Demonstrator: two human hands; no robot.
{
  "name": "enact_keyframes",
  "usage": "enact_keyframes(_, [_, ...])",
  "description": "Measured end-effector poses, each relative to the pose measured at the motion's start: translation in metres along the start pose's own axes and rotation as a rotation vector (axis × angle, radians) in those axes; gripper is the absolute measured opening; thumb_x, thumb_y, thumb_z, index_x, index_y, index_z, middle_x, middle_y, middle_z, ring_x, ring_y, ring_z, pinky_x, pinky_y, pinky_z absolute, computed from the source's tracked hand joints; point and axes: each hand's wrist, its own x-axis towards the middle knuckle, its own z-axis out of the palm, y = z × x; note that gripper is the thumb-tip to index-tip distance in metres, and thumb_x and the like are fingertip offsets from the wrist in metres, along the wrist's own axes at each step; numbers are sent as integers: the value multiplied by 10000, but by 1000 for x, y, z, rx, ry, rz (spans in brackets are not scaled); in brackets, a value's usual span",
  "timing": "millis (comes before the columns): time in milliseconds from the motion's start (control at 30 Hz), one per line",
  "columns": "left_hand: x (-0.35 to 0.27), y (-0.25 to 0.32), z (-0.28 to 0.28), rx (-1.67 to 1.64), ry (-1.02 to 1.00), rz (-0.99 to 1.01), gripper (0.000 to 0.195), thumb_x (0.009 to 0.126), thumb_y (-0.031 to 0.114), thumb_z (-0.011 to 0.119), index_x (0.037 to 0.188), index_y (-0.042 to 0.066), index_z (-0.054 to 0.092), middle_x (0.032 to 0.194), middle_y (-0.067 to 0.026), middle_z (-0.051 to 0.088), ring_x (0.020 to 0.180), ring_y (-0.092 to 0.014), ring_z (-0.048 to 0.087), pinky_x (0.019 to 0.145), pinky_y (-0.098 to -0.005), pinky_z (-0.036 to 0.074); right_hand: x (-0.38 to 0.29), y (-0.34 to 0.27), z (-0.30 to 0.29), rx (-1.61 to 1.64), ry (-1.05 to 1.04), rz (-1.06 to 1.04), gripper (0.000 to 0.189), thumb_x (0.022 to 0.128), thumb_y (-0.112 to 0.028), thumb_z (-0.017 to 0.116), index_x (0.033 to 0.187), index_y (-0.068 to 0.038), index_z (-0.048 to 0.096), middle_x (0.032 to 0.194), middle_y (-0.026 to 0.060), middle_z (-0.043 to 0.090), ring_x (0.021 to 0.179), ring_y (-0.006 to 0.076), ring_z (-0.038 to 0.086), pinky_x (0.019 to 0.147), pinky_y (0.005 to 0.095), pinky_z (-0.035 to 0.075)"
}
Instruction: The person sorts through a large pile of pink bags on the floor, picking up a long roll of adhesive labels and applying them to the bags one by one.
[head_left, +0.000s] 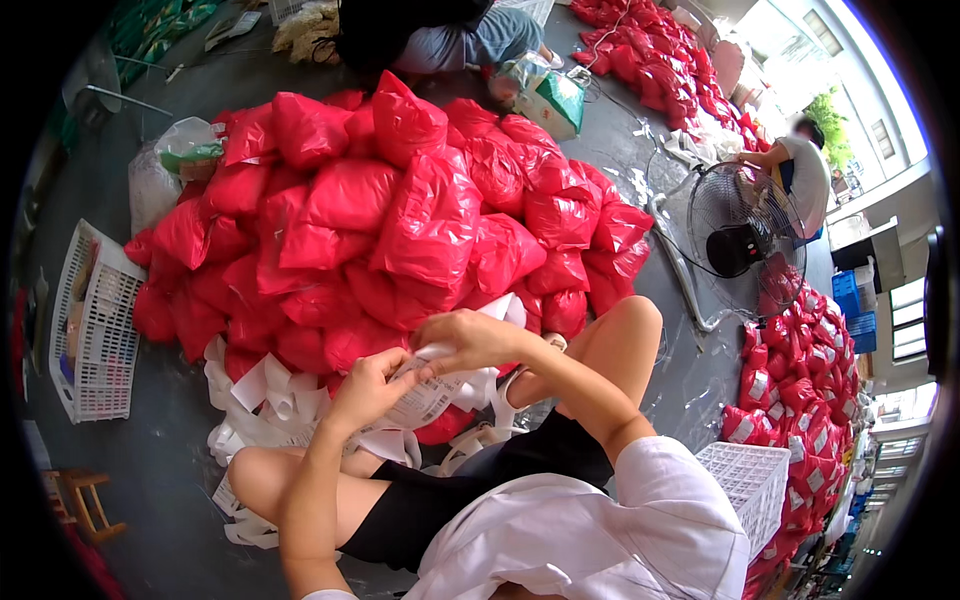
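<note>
My left hand (369, 390) and my right hand (469, 343) meet in front of the heap of red plastic bags (337, 217). Between them they hold a strip of printed paper labels (420, 401), pinched by the fingers of both; the strip bears writing and barcodes and hangs down over my lap. White label backing paper (277, 405) lies in loose curls on the floor beneath and left of my hands. The nearest red bags lie just beyond my fingers, filled and shiny. One small red bag (444, 424) lies below the labels, between my legs.
White plastic baskets stand at the left (97, 330) and at the right (746, 480). A floor fan (742, 240) stands to the right, near a seated person (806, 176). Another person (465, 41) sits beyond the heap. Labelled red bags (802, 405) are piled along the right.
</note>
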Motion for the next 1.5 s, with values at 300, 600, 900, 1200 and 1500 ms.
enact_keyframes(300, [-21,6,0,-329,-147,68,249,814,137,706,984,-18,610,810,-31,662,761,-44,572,666,-241,489,-57,-32,21,-52,611,161,808,806,-298,688,1401,26,247,1264,232,492,1193,350,473,1026,380,342])
enact_keyframes(600, [-28,4,-2,-327,-226,16,169,908,102,570,988,-44,598,749,8,588,735,-25,481,618,-244,438,-38,-34,42,652,12,490,388,923,-306,562,1165,-6,604,988,129,655,874,168,611,727,324,495])
enact_keyframes(900, [-27,-52,-29,671,-366,-265,279,714,101,601,977,73,687,887,-194,652,852,-326,636,755,-391,498,-17,47,-148,-103,1293,294,251,941,-140,477,1119,-1,586,1036,124,648,965,251,634,826,351,514])
enact_keyframes(1200, [-14,-58,1,748,-481,-210,305,681,54,555,941,112,704,895,-168,659,888,-313,636,784,-410,495,82,111,8,-743,459,59,737,808,-280,613,1374,58,286,1430,253,295,1348,386,262,1113,476,202])
enact_keyframes(1500, [-20,-65,9,825,-429,-118,155,740,80,559,783,41,703,818,-168,673,813,-300,669,707,-403,529,136,107,-20,-868,771,282,811,811,-471,594,1396,10,302,1465,182,281,1372,345,226,1115,509,141])
